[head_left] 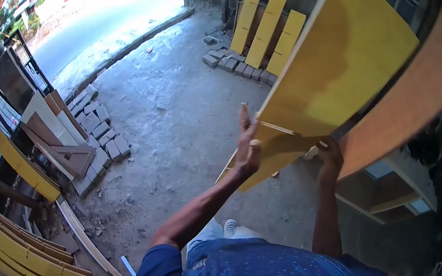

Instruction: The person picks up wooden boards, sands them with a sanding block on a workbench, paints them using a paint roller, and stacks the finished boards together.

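A large yellow board [354, 55] stands tilted in front of me on the right, with a narrow slot near its lower part. Below the slot, a darker yellow section [275, 155] continues downward; I cannot tell whether it is a second board. Against the left edge rests my left hand [246, 148], fingers stretched upward and thumb apart. My right hand [330, 157] is closed around the lower right edge, its fingertips partly hidden.
Three yellow boards [268, 24] lean on the back wall above grey paving blocks [242, 69]. Several curved yellow boards [34, 263] are stacked at left. Scrap panels [55, 134] lean near more blocks [94, 122]. An orange-brown panel [414, 92] and a wooden cabinet [385, 187] are at right.
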The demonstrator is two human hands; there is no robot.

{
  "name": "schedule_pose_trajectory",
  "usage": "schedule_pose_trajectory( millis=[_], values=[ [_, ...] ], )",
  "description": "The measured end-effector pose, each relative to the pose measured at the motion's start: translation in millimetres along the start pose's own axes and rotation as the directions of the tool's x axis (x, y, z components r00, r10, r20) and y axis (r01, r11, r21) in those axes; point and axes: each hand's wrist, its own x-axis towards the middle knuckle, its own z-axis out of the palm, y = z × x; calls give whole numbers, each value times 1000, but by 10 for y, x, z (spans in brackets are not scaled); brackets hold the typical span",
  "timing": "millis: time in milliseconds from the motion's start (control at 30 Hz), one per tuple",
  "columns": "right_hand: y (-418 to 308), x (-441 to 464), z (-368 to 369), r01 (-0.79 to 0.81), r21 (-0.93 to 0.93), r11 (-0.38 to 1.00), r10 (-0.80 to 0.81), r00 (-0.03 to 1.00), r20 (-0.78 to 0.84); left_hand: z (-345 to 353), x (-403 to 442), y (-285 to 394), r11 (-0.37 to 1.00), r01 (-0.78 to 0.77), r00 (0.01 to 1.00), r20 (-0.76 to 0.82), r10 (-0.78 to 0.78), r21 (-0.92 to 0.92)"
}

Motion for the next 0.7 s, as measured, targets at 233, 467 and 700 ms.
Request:
schedule_pose_trajectory(
  millis=[233, 467, 700],
  values=[
    [877, 1731, 609, -59, -84, 995, 48, 990, -130, 158, 1628, -1777, 999, 32, 996, 80, -30, -22],
    [1503, 3413, 1550, -76, -215, 974, 17, 964, -264, 15, 3329, -3305, 984, 74, 981, 192, -42, -165],
    [2028, 5327, 2381, -61, -200, 978, -3, 952, -306, -16, 5257, -4619, 979, 13, 966, 254, 40, -205]
  ],
)
